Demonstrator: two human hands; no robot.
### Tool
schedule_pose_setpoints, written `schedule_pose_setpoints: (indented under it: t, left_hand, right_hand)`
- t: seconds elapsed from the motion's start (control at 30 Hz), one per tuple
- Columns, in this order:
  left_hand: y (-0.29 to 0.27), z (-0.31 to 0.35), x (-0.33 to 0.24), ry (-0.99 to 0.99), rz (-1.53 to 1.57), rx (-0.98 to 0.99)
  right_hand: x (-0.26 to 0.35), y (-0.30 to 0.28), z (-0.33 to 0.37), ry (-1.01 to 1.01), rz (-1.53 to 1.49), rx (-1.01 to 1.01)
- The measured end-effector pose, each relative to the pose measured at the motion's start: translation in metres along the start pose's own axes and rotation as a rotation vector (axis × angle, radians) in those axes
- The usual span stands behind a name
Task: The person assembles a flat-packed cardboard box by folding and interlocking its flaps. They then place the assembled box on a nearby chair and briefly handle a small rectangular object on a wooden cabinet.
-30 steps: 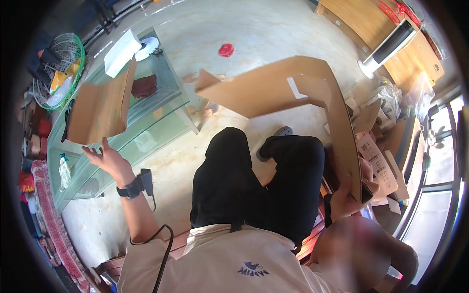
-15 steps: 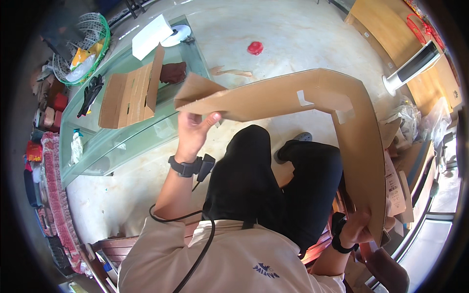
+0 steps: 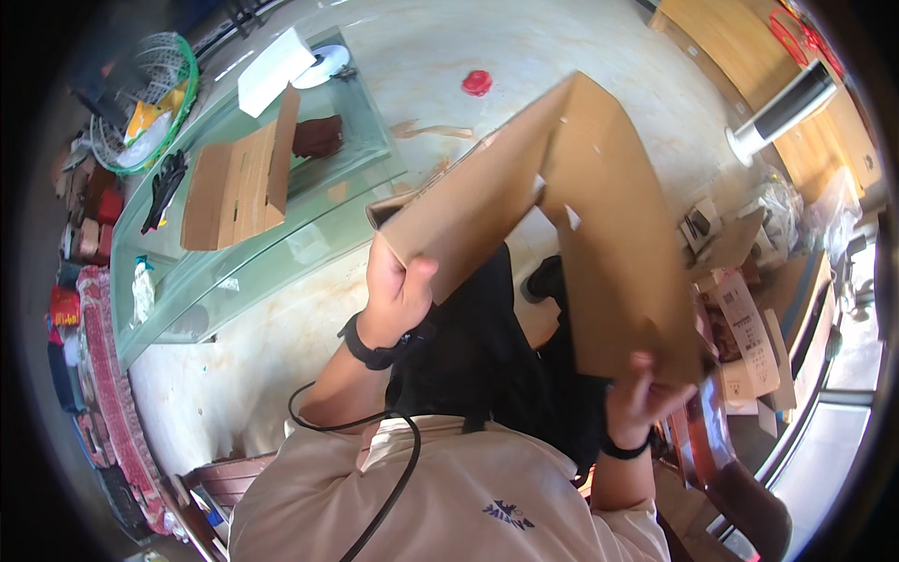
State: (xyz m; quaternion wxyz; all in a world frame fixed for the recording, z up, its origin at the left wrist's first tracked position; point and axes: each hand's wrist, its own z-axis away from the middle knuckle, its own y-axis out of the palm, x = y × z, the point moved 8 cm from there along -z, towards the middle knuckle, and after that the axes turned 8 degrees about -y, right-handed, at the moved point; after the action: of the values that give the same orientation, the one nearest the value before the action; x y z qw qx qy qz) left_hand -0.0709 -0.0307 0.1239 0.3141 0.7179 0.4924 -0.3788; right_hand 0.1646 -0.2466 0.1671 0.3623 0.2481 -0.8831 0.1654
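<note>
Cardboard (image 3: 623,234) covers most fingers of the left hand (image 3: 395,298) and, ahead and left of the right hand (image 3: 639,405), part of a dark shoe (image 3: 537,283). Right of that hand, print on a carton (image 3: 744,328) is too small to read.

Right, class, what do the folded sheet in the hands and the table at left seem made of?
The folded sheet: matt brown cardboard, judging by its creases and stiff panels. The table: glossy, probably glass, being greenish and see-through, though clear plastic is possible.
</note>
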Motion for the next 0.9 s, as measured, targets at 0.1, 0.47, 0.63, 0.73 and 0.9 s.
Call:
schedule_pose_setpoints:
  t: [0.1, 0.47, 0.63, 0.73, 0.9]
  left_hand:
    - [0.025, 0.011, -0.024, 0.096, -0.18, 0.127]
    - [0.079, 0.042, -0.027, -0.276, 0.243, 0.227]
    - [0.079, 0.049, -0.026, -0.225, 0.161, 0.287]
    - [0.073, 0.052, -0.03, -0.223, 0.135, 0.203]
    - [0.03, 0.044, -0.008, -0.285, -0.032, -0.164]
  right_hand:
    - [0.016, 0.051, -0.012, -0.121, -0.074, 0.105]
    - [0.052, 0.094, -0.002, -0.354, -0.048, 0.236]
    - [0.054, 0.099, -0.003, -0.364, -0.106, 0.314]
    - [0.053, 0.106, -0.001, -0.327, -0.201, 0.386]
    - [0.033, 0.116, -0.002, -0.272, -0.159, 0.561]
